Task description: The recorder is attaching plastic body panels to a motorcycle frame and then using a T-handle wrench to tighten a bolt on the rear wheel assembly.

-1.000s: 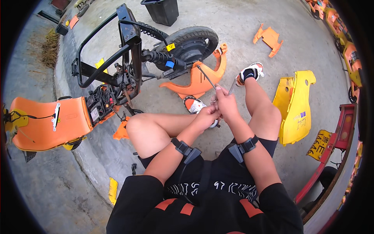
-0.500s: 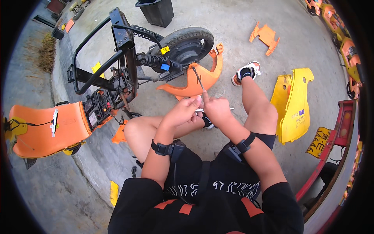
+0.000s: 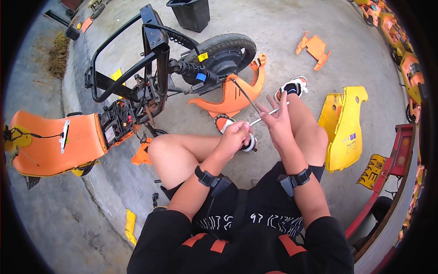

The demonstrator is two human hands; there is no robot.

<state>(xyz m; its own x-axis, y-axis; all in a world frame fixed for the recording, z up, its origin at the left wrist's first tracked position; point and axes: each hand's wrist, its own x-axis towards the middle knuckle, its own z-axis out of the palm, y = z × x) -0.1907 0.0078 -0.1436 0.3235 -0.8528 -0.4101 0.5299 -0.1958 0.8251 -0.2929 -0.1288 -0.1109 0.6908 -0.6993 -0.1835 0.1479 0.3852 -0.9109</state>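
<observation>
A T-handled wrench with a long dark shaft (image 3: pixel 246 97) and a pale metal crossbar (image 3: pixel 256 121) is between my hands. My left hand (image 3: pixel 237 137) is closed on the near end of the crossbar. The far end passes among the fingers of my right hand (image 3: pixel 279 125), which are spread, with the index finger raised. The shaft's tip overlaps a curved orange plastic panel (image 3: pixel 226 98) beside the rear wheel (image 3: pixel 228 54); I cannot tell whether they touch. The stripped scooter frame (image 3: pixel 159 59) stands to the left, with shock absorbers, wiring and bare metal tubing exposed.
An orange front panel (image 3: pixel 54 144) extends left from the frame. A yellow body panel (image 3: pixel 343 130) lies right of my leg, a small orange piece (image 3: pixel 315 49) beyond my foot. A black bin (image 3: pixel 190 16) stands at the back. A red rail with a yellow plate (image 3: pixel 372 171) is at right.
My right hand has risen slightly to the right, and its fingers have opened out. My left hand has moved a little down and right. The crossbar has turned to a slant.
</observation>
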